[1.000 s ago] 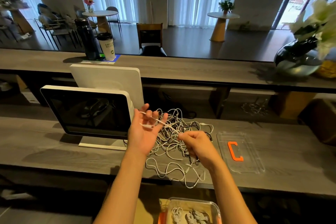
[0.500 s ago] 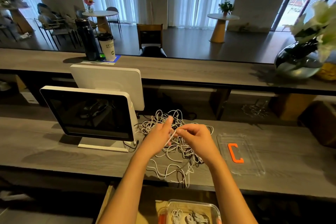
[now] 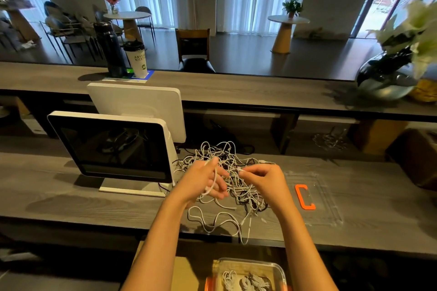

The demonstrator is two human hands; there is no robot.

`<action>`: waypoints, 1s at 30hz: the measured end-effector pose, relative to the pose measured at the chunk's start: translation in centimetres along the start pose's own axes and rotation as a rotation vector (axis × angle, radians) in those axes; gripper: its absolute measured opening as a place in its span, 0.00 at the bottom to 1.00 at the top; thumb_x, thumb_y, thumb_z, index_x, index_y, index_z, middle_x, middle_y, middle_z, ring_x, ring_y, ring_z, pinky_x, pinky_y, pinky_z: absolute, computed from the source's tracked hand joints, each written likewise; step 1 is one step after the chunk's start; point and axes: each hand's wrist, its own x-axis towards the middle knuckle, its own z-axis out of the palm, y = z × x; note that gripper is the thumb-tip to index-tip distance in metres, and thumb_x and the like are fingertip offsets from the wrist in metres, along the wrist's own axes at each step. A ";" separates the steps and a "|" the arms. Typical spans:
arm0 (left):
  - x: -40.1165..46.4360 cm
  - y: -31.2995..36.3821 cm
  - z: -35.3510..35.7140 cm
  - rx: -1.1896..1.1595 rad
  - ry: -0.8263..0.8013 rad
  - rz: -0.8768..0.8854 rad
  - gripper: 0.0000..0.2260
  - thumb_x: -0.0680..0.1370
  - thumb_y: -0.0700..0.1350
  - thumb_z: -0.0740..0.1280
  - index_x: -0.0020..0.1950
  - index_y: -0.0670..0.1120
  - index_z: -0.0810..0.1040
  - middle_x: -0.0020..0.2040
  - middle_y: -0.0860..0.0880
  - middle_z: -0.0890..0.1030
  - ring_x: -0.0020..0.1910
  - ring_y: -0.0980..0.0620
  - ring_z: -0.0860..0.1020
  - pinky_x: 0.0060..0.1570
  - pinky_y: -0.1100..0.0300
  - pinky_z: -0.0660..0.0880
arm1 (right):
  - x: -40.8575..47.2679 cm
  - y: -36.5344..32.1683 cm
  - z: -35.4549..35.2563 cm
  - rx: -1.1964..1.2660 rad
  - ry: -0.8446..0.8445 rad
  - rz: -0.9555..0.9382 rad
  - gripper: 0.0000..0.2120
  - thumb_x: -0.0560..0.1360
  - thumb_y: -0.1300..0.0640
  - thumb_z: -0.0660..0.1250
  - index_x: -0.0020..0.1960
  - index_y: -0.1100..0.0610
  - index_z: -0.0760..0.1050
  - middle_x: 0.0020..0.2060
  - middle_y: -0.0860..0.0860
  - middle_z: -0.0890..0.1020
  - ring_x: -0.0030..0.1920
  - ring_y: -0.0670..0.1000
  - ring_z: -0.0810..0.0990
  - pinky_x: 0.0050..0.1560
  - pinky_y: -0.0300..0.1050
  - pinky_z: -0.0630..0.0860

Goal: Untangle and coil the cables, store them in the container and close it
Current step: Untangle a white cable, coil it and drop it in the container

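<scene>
Over the desk, left hand wears a cable loop, right hand pinches its end above the tangled cables (coiling step underway); next, probably more wraps, then the container below.

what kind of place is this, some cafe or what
Probably a cafe or similar shop, seen from behind the service counter: a point-of-sale screen on the counter, a takeaway cup on the upper ledge, and small round tables with chairs beyond.

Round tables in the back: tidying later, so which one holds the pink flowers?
The left round table, beside the chairs; the right round table carries a green plant.
</scene>
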 end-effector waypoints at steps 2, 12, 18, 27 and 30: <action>0.5 0.0 -0.2 -0.252 0.141 0.019 0.24 0.86 0.53 0.52 0.58 0.35 0.77 0.44 0.35 0.84 0.45 0.38 0.85 0.43 0.51 0.83 | -0.1 0.2 -0.2 0.033 0.000 0.017 0.03 0.74 0.60 0.74 0.45 0.59 0.86 0.29 0.48 0.83 0.27 0.39 0.77 0.30 0.31 0.70; 1.0 0.3 -1.9 -0.724 0.672 0.196 0.19 0.86 0.51 0.53 0.46 0.43 0.77 0.30 0.49 0.72 0.24 0.54 0.70 0.28 0.60 0.72 | -0.3 0.7 -0.1 -0.059 -0.182 0.056 0.03 0.73 0.61 0.75 0.46 0.55 0.86 0.39 0.56 0.86 0.40 0.54 0.81 0.47 0.57 0.80; 1.0 -0.2 -0.7 0.172 0.636 0.232 0.19 0.86 0.50 0.54 0.43 0.46 0.80 0.30 0.50 0.77 0.25 0.56 0.71 0.32 0.59 0.68 | -0.8 -0.6 0.6 0.043 -0.248 -0.062 0.07 0.76 0.63 0.71 0.44 0.53 0.85 0.35 0.52 0.83 0.37 0.50 0.78 0.42 0.50 0.76; -1.0 0.9 1.9 0.178 -0.127 -0.012 0.32 0.81 0.67 0.51 0.40 0.42 0.79 0.27 0.48 0.72 0.23 0.55 0.64 0.26 0.63 0.60 | -0.6 -1.1 1.9 0.136 0.017 -0.110 0.06 0.74 0.64 0.72 0.43 0.55 0.86 0.35 0.52 0.86 0.34 0.47 0.80 0.34 0.41 0.75; -1.3 0.9 1.6 0.247 -0.323 -0.009 0.22 0.80 0.63 0.60 0.37 0.46 0.76 0.27 0.52 0.69 0.24 0.56 0.62 0.26 0.64 0.58 | -0.6 -0.9 1.5 0.126 0.035 -0.118 0.06 0.72 0.65 0.74 0.41 0.56 0.86 0.35 0.50 0.86 0.36 0.44 0.82 0.38 0.36 0.76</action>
